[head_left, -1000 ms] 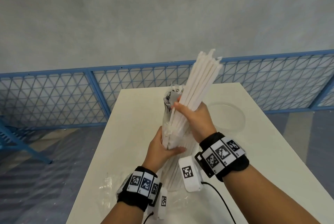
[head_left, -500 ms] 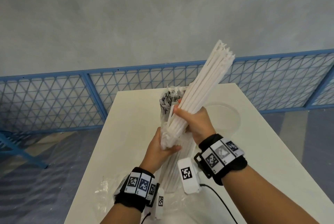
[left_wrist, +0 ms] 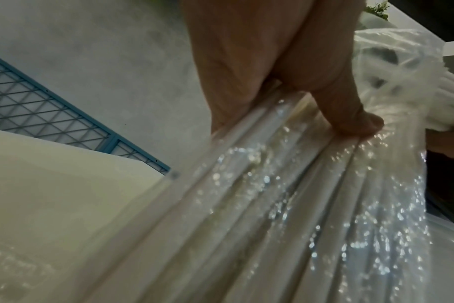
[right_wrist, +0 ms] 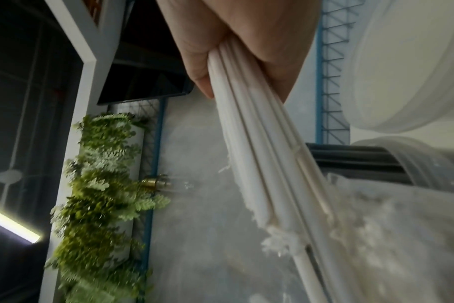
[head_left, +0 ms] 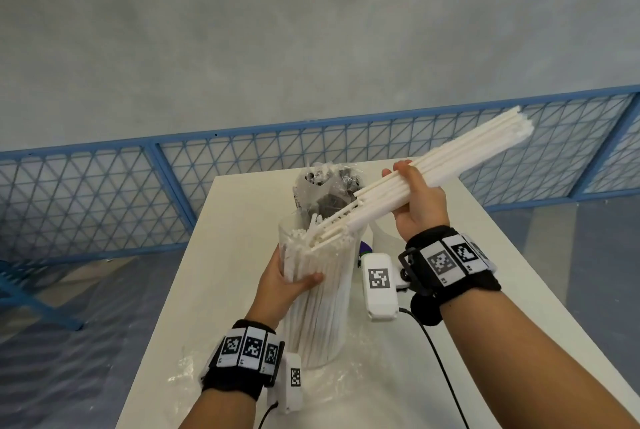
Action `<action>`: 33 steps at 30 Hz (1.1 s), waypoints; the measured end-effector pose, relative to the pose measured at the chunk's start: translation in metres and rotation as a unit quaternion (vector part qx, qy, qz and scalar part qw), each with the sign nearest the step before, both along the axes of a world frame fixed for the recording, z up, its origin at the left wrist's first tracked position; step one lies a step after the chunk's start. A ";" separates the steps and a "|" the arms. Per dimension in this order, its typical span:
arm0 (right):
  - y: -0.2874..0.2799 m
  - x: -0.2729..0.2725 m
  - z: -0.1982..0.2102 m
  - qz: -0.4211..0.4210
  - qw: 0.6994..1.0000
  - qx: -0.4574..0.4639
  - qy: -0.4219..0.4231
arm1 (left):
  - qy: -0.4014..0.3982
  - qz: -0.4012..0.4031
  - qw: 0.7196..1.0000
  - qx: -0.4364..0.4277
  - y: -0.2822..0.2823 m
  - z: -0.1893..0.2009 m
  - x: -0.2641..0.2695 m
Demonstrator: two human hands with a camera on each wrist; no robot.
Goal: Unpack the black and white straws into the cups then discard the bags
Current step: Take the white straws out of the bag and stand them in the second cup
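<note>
A clear bag of white straws (head_left: 318, 318) stands upright on the white table (head_left: 242, 238). My left hand (head_left: 287, 286) grips its upper part, thumb (left_wrist: 350, 114) pressed on the crinkled film (left_wrist: 298, 205). My right hand (head_left: 415, 200) grips a bundle of white straws (head_left: 485, 151) that slants up to the right, its lower ends just over the bag's mouth. The same bundle (right_wrist: 267, 153) runs out of my right fist (right_wrist: 246, 41). Behind the bag stand black straws (head_left: 329, 202) topped with crumpled plastic, apparently in a clear cup (right_wrist: 415, 164).
An empty translucent cup (right_wrist: 402, 71) stands beside the black straws, mostly hidden by my right hand in the head view. A flat clear bag (head_left: 356, 376) lies on the table at the near edge. A blue mesh fence (head_left: 104, 193) runs behind the table.
My right hand has drawn the bundle of white straws up out of the bag and swung it from near upright to slanting right. My left hand still holds the bag.
</note>
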State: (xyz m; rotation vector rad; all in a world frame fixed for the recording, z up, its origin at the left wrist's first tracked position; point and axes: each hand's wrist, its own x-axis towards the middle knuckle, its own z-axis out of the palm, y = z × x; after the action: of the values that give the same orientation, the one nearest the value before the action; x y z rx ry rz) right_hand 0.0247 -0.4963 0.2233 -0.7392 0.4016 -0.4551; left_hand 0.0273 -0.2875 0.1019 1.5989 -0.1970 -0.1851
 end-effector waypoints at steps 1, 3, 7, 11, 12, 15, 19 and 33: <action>-0.004 -0.001 -0.002 -0.003 1.000 0.008 0.004 | 0.000 0.001 1.000 0.002 0.000 0.000 0.000; -0.015 -0.003 -0.004 -0.011 1.000 0.016 0.011 | 0.000 0.001 1.000 0.005 0.001 -0.001 0.001; -0.044 -0.006 0.008 -0.039 0.999 -0.027 0.021 | 0.006 -0.006 1.000 0.007 0.002 -0.001 0.000; -0.070 -0.004 0.028 -0.096 0.991 -0.091 -0.013 | 0.006 -0.001 1.000 0.009 -0.001 0.001 -0.002; -0.074 -0.002 0.032 -0.110 0.988 -0.107 -0.025 | 0.006 0.002 1.000 0.012 -0.001 0.001 -0.002; -0.078 0.004 0.035 -0.146 0.975 -0.158 -0.054 | 0.011 0.008 1.000 0.012 -0.002 0.002 -0.004; -0.067 0.012 0.014 -0.140 0.952 -0.270 -0.028 | 0.012 0.010 1.000 0.019 -0.002 0.005 -0.005; -0.039 0.008 -0.038 -0.082 0.872 -0.482 -0.002 | 0.030 0.018 0.999 0.028 -0.003 0.001 -0.001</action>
State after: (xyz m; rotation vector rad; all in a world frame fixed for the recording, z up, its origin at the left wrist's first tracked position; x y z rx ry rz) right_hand 0.0328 -0.5349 0.1849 -1.6830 0.2101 -0.8340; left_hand 0.0264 -0.2906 0.1027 1.6485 -0.1187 -0.2118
